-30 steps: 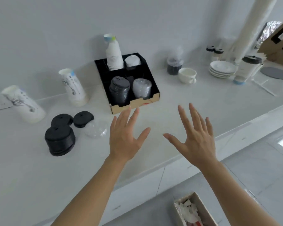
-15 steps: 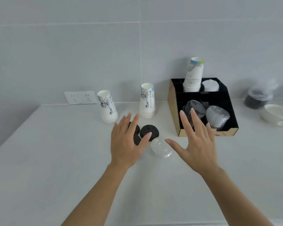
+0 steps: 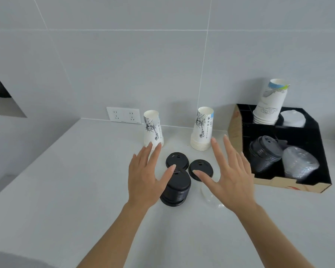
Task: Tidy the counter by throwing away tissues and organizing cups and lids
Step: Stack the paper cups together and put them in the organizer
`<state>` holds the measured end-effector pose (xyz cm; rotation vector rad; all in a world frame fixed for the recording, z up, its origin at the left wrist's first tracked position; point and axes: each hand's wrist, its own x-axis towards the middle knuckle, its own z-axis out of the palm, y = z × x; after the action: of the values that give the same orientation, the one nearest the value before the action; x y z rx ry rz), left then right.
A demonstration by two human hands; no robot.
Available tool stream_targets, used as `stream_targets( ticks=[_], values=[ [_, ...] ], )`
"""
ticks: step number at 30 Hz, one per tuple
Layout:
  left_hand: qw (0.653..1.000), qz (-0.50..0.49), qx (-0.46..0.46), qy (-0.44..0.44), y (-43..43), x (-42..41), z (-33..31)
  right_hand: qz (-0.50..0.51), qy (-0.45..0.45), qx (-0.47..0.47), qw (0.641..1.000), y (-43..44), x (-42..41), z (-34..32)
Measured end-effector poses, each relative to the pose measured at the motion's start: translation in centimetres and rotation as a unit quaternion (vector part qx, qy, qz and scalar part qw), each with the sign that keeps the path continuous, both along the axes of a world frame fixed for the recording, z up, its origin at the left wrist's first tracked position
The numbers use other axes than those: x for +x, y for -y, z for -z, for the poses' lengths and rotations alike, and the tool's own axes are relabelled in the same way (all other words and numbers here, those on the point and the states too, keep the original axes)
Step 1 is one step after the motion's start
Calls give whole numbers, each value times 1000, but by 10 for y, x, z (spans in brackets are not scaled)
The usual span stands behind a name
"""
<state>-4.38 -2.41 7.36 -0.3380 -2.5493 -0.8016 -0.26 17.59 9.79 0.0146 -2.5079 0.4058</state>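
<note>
My left hand (image 3: pixel 145 176) hovers spread and empty over the near stack of black lids (image 3: pixel 175 188), two loose black lids (image 3: pixel 177 161) and (image 3: pixel 200 169) just beyond it, likely lined up to gather them. My right hand (image 3: pixel 232 176) is spread too, holding nothing, above a clear lid (image 3: pixel 211 196) on the tabletop (image 3: pixel 66 180). Two upside-down paper cup stacks (image 3: pixel 153 130) and (image 3: pixel 202 128) stand far behind, the organizer box (image 3: pixel 234 124) with sorted lids and cups is right; no tissues visible, my hands partly hide the lids.
</note>
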Motion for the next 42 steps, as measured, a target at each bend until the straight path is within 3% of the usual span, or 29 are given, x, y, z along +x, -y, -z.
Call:
stream_targets(
  ticks=[17, 31, 38, 42],
  values=[
    [994, -98, 17, 37, 9, -60, 8, -101, 50, -28, 993, 7, -107, 9],
    [981, -61, 125, 133, 42, -173, 34, -113, 120, -96, 982, 63, -225, 49],
    [951, -58, 198, 231, 39, -224, 77, -145, 236, -196, 941, 79, -279, 102],
    [937, -20, 248, 245, 36, -225, 79, -191, 263, -241, 915, 86, -282, 101]
  ],
)
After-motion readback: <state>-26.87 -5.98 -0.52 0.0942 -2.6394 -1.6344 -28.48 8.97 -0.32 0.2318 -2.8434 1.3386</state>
